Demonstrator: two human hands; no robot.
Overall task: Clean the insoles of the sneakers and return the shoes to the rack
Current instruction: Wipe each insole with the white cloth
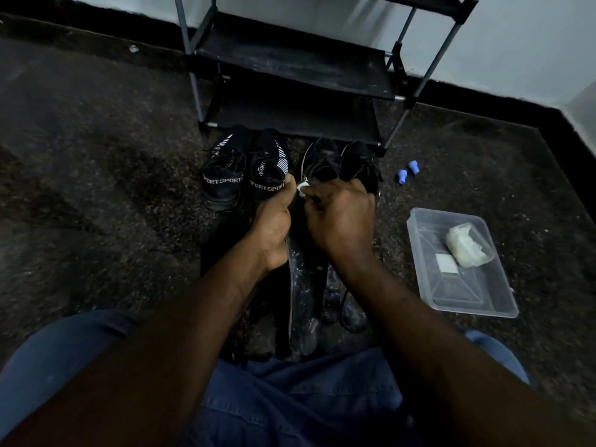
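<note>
Dark carpet [96,188], clear tub [474,295] with a white wad [467,245] and a white square [446,262] inside, left grip [274,227] holding an insole [303,301], right grip [342,217] pinching a white wipe [301,188].

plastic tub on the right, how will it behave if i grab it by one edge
Probably light: the plastic tub looks thin and clear and holds little besides a white wad. Its thin walls may flex under a one-edge grip. On the carpet it likely drags rather than slides.
</note>
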